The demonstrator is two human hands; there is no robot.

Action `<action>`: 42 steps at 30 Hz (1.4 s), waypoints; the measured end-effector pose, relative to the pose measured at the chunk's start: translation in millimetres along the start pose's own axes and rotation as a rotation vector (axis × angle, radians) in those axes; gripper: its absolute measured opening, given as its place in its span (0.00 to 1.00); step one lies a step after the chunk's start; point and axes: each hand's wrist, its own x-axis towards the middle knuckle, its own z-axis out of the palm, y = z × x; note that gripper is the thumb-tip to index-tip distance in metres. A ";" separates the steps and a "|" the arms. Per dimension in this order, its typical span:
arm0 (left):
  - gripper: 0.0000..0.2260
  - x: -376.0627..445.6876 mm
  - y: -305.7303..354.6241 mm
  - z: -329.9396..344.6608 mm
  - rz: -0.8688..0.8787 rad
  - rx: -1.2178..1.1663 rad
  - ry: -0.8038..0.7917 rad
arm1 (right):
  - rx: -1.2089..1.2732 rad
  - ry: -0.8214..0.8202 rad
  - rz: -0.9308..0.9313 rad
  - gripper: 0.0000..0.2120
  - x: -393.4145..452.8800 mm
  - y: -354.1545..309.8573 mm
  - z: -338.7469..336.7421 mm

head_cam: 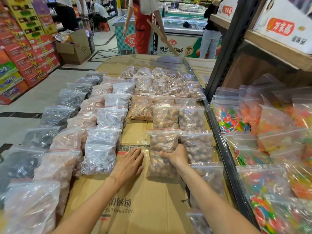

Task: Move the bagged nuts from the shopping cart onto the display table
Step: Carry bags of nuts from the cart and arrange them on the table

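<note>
Bagged nuts (163,154): one clear zip bag with a red seal strip, filled with brown round nuts, lying on the cardboard-covered table (148,196). Right hand (176,155) rests on it, grip closed around the bag's right edge, thumb on top. Left hand (129,163) lies flat and open on bare cardboard just left of the bag, holding nothing. Cardboard below the grip bears inverted print reading "WASHING LIQ…" beside Chinese characters. Ahead and left of the grip: rows of zip bags (104,115) holding brown, pale and dark contents. Right of the grip: shelf bags of multicoloured sweets (231,120). Far ahead: freezer cabinet (179,46) with Chinese lettering.
</note>
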 end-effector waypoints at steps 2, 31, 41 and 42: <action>0.25 -1.3 1.2 -1.4 -0.016 0.006 -0.004 | -0.030 0.029 -0.021 0.27 -4.5 -3.2 -2.3; 0.23 -393.3 -47.5 -184.3 -0.958 0.474 0.363 | -0.356 -0.294 -1.935 0.22 -274.7 -146.1 146.4; 0.24 -610.0 -46.8 -164.1 -1.458 0.498 0.160 | -0.289 -0.502 -2.115 0.21 -396.4 -145.3 279.8; 0.24 -627.5 -48.4 -159.9 -1.488 0.500 0.154 | -0.285 -0.510 -2.123 0.19 -405.8 -145.3 293.4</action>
